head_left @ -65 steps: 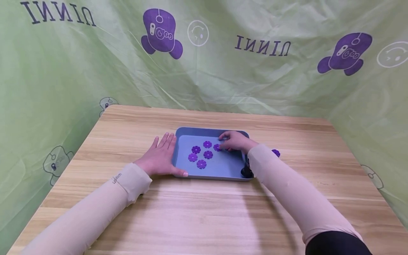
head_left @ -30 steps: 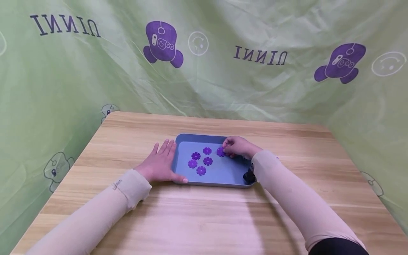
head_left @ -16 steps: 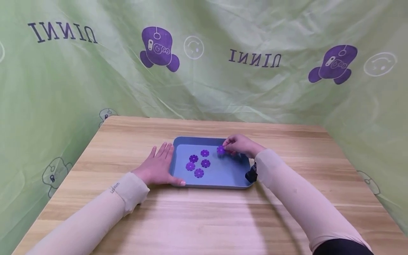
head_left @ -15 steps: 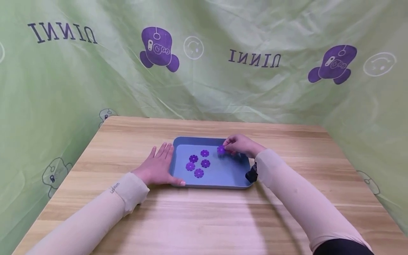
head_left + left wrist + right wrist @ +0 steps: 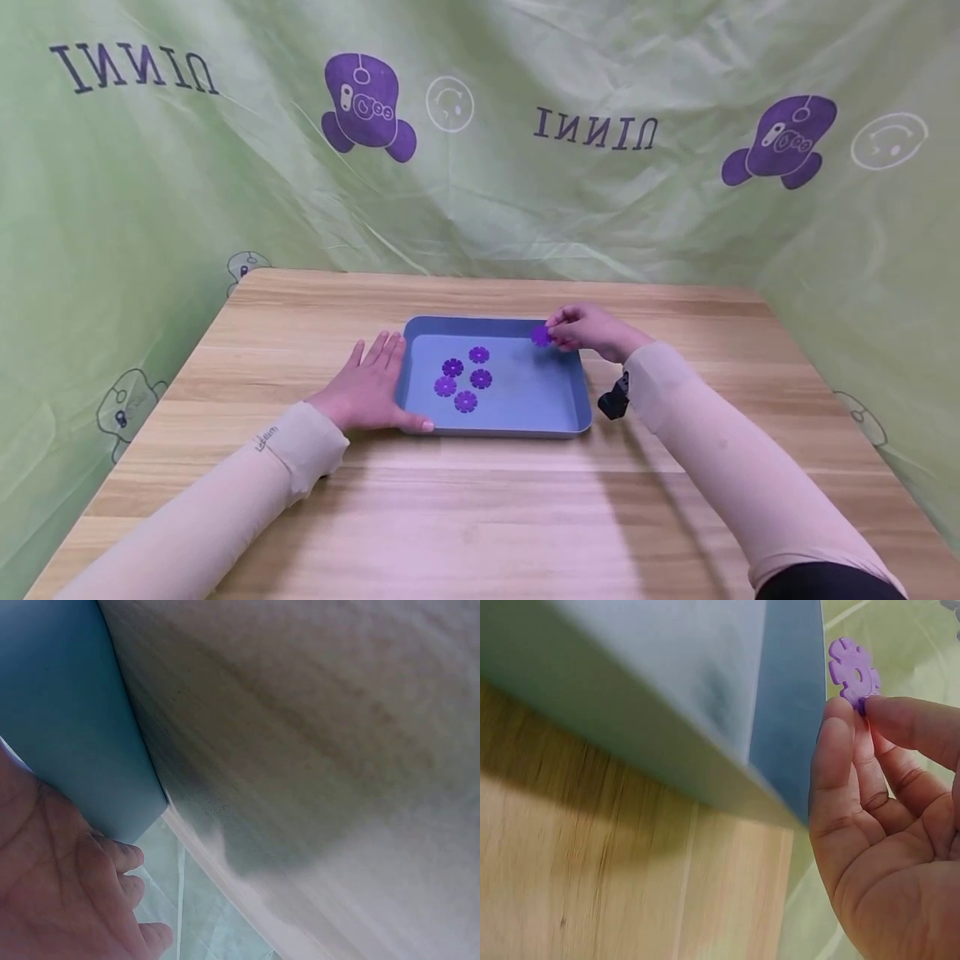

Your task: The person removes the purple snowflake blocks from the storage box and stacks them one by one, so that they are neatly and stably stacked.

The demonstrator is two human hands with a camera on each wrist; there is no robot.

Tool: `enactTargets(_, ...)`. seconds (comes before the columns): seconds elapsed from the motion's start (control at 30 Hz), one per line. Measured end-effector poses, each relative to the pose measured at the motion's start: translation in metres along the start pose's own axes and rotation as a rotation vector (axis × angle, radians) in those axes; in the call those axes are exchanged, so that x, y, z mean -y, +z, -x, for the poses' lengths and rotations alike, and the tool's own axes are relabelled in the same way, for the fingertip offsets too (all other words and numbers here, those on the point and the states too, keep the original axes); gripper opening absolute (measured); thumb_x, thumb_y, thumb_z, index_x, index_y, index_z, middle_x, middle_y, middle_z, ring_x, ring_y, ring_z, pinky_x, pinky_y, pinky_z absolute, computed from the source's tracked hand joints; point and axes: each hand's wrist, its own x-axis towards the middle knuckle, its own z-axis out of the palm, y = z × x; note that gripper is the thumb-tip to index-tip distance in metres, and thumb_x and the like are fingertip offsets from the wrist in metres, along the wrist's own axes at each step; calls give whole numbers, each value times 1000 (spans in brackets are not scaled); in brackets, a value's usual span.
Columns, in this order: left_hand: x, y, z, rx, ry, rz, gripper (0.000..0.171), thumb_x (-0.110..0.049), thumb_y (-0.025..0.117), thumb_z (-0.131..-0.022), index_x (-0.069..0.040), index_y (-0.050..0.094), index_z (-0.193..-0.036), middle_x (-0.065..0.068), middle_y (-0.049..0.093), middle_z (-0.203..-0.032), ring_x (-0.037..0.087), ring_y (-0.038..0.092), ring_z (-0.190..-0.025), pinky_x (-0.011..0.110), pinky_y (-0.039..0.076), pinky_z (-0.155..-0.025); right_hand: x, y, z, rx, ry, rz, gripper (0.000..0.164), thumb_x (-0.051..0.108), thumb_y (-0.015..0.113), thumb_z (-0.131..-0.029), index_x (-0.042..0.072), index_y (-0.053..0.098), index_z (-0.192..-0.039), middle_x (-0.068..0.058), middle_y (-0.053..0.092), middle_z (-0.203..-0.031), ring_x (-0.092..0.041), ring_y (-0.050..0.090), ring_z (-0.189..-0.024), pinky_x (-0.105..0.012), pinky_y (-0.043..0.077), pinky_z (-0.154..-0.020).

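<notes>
1. Purple disc (image 5: 541, 336): I am pinching it in my right hand (image 5: 592, 330), near the far-right corner of the blue tray (image 5: 536, 396).
2. Left hand (image 5: 365, 388): resting, fingers spread, against the tray.
3. Five discs (image 5: 481, 379): lying inside.

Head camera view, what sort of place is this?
Probably a makeshift recording booth, though I can't be sure. Green printed fabric hangs behind and on both sides of a wood-grain table, a blue tray sits on it, and a black device shows by the right sleeve.
</notes>
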Motion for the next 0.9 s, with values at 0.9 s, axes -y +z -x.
enactTargets(0.9, 1, -1, -2, 3, 0, -6, 145, -85, 69, -72, 14, 9, -159, 30, 8, -167, 43, 1, -156, 61, 1, -123, -48, -65, 49, -109, 46, -20, 27, 2, 50, -106, -16, 50, -126, 0, 64, -98, -11, 60, -86, -24, 54, -77)
